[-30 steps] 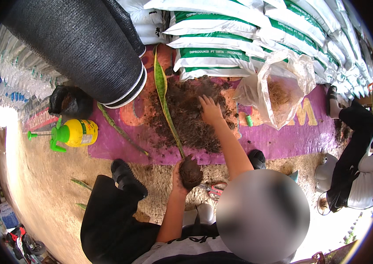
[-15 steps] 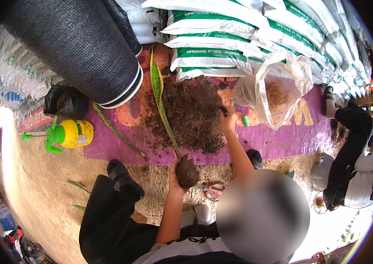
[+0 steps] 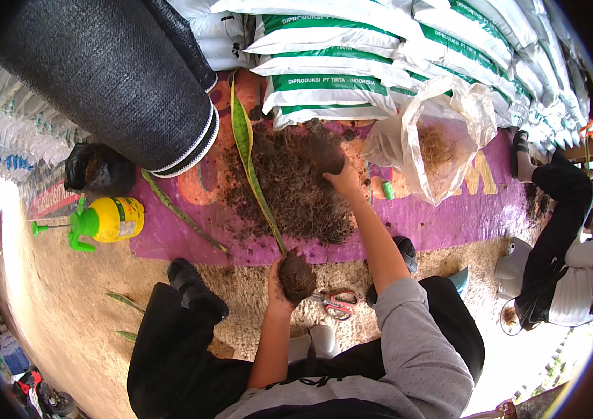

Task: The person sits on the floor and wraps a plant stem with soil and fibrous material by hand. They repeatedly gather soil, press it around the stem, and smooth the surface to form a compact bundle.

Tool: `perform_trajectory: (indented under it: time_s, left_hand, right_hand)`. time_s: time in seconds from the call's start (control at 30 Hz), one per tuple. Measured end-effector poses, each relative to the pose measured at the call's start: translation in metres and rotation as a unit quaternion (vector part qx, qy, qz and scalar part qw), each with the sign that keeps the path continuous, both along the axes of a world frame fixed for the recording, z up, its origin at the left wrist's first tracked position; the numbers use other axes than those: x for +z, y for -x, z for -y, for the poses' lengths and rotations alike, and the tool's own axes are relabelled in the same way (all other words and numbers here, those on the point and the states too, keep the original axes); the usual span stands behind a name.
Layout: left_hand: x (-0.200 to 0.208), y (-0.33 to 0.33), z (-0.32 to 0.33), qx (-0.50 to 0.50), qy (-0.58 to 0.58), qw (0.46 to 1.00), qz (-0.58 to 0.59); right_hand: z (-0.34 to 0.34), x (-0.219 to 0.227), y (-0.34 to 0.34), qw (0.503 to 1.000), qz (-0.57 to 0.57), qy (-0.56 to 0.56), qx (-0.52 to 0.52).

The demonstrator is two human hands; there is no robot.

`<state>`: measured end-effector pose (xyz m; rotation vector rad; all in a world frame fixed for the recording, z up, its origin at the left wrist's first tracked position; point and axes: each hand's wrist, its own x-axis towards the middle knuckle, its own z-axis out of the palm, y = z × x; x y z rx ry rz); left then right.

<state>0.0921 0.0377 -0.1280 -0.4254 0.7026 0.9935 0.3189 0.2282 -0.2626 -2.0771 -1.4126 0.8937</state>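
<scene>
My left hand (image 3: 279,288) is wrapped round the dark, rounded root ball (image 3: 298,276) of a snake plant. Its single long leaf (image 3: 243,133), green with yellow edges, points away over the purple sheet. Farther off to the right, my right hand (image 3: 344,181) grips a dark brown clump (image 3: 327,155); whether it is soil or packed fibre I cannot tell. That clump is over the far right part of a spread heap of dark soil and fibrous roots (image 3: 296,199). Red-handled scissors (image 3: 340,305) lie on the ground just right of the root ball.
At the left stand a yellow spray bottle (image 3: 118,219) and a black bag (image 3: 98,170), near a cut leaf (image 3: 184,216) and a large black mesh roll (image 3: 114,84). A clear bag of brown fibre (image 3: 437,150) is at the right. Stacked white-green sacks (image 3: 331,82) line the back.
My right hand has moved up and left from the heap's right edge, and a dark brown clump now shows in it. My left hand keeps the root ball in nearly the same place.
</scene>
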Motion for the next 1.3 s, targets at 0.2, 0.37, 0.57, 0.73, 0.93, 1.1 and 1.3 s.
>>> perform_trajectory:
  time_s: [0.2, 0.37, 0.57, 0.73, 0.93, 1.1, 1.3]
  left_hand:
    - [0.0, 0.0, -0.003, -0.002, 0.036, 0.998, -0.051]
    - [0.002, 0.001, -0.005, 0.011, 0.028, 0.999, -0.033]
    - [0.006, 0.001, -0.002, 0.028, 0.024, 0.998, -0.049]
    - [0.007, 0.013, -0.002, 0.035, -0.024, 0.999, -0.006]
    - [0.016, 0.014, -0.006, 0.047, -0.02, 0.999, 0.0]
    - [0.017, 0.014, -0.007, 0.047, 0.004, 0.999, -0.004]
    - [0.009, 0.012, -0.004, 0.035, -0.021, 0.999, -0.006]
  right_hand:
    - [-0.002, 0.012, 0.002, 0.998, -0.045, 0.026, -0.021]
    - [0.022, 0.047, 0.005, 0.994, -0.102, -0.03, -0.038]
    - [0.038, 0.094, 0.007, 0.984, -0.156, -0.044, -0.071]
    - [0.035, 0.117, 0.002, 0.935, -0.338, -0.097, -0.047]
    - [0.049, 0.114, -0.015, 0.993, -0.013, -0.091, -0.071]
    - [0.052, 0.106, -0.029, 0.995, 0.0, -0.03, -0.094]
    - [0.038, 0.088, 0.03, 0.991, -0.028, -0.05, 0.119]
